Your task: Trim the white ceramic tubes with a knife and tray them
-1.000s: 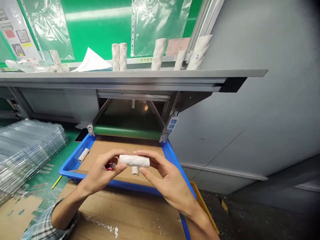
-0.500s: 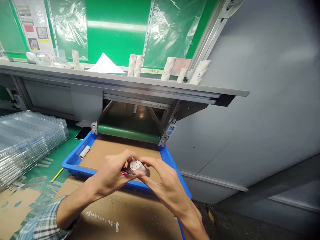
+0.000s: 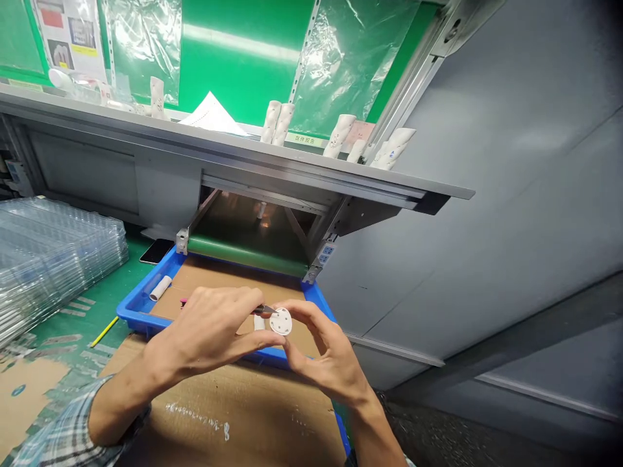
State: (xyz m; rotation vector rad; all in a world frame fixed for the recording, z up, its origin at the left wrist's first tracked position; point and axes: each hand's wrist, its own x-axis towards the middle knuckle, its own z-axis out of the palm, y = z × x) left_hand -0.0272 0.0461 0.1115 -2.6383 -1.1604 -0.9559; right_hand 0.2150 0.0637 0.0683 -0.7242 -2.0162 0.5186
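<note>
My right hand (image 3: 328,347) pinches a small white cylinder (image 3: 281,324) between thumb and fingers. Its round end, dotted with several small holes, faces me. My left hand (image 3: 209,334) is closed around a slim pointed tool (image 3: 264,309) whose dark, blade-like tip touches or nearly touches the rim of that end. A bit of pink shows behind the left knuckles, apparently the tool's handle; the rest is covered by my fingers. The left thumb rests against the cylinder's lower edge. Both hands are above the blue tray (image 3: 134,316).
A white tube (image 3: 160,288) lies in the tray's left corner. Behind is a green conveyor belt (image 3: 243,253) with another small tube (image 3: 261,210) on it. Stacked clear plastic trays (image 3: 58,253), a phone (image 3: 156,251) and a yellow stick (image 3: 104,332) lie left. White twisted tubes (image 3: 339,136) stand on the shelf.
The cylinder's holed end has turned more squarely toward me. My left hand has swung over, bringing the tool's tip to the top of the rim. The camera view has shifted and tilted slightly.
</note>
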